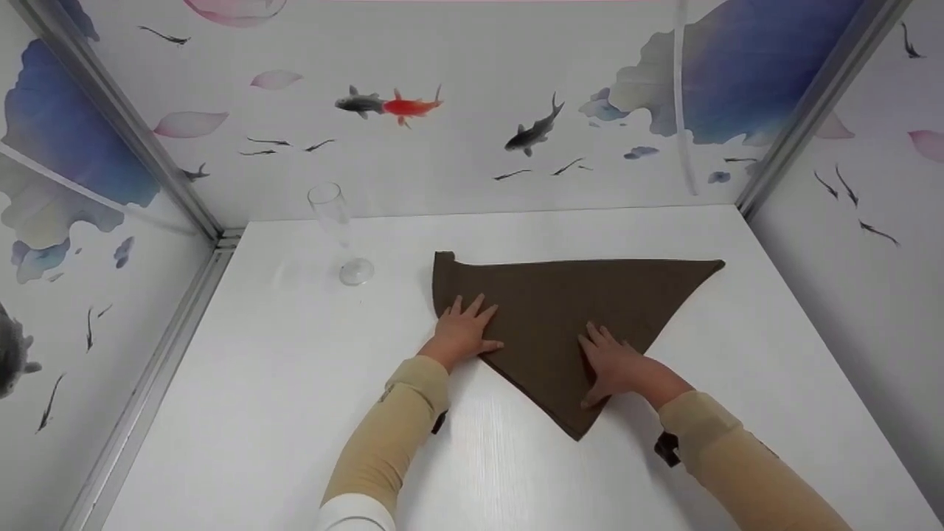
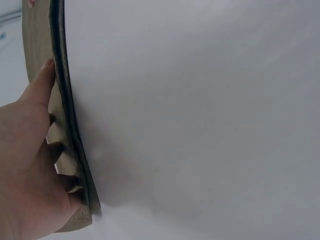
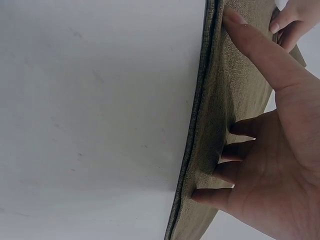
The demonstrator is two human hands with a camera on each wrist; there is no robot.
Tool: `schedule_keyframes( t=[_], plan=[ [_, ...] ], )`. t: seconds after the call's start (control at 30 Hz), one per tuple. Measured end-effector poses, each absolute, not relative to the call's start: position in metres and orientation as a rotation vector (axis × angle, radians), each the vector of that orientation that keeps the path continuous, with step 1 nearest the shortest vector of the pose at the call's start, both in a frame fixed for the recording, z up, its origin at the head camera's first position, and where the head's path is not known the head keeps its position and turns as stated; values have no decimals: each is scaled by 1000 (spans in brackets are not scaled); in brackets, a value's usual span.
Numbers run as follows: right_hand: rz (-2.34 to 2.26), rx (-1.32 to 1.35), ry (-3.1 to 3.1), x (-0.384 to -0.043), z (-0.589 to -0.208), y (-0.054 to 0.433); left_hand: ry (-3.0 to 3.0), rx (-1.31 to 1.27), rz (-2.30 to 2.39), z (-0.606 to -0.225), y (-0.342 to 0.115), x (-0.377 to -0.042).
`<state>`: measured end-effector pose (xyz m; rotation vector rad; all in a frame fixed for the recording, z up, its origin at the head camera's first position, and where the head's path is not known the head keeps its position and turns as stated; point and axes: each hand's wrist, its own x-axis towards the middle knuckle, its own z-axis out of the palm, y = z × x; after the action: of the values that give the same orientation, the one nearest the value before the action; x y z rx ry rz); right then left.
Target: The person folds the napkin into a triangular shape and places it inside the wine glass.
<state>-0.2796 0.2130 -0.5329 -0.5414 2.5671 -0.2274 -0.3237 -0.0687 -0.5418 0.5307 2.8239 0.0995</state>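
Observation:
A brown cloth napkin (image 1: 560, 302) lies folded into a rough triangle on the white table, one corner pointing toward the person. At its upper left a narrow strip (image 1: 444, 276) stands out from the long far edge. My left hand (image 1: 463, 333) rests on the left part of the cloth with fingers spread. On the right part, near the lower corner, my right hand (image 1: 616, 365) presses flat with its thumb apart. In the right wrist view the fingertips (image 3: 202, 196) touch the fabric beside the layered hem (image 3: 192, 135). The left wrist view shows the thumb (image 2: 45, 75) along the cloth's edge.
A clear stemmed glass (image 1: 357, 271) stands upright at the back left of the white table (image 1: 280, 413). Panels printed with fish and lotus leaves (image 1: 472, 162) enclose the table at the back and both sides, joined by metal posts (image 1: 118, 110).

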Motion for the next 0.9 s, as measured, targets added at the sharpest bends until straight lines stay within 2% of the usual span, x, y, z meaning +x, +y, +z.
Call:
schedule_keyframes(
  t=[0.5,0.9],
  plan=[
    [-233,-553,2579,-279,-534,214,2903,366,54,-543,-109,-348],
    [-267,-550,2582,-278,-534,216,2945,168,221,-536,-146,-388]
  ],
)
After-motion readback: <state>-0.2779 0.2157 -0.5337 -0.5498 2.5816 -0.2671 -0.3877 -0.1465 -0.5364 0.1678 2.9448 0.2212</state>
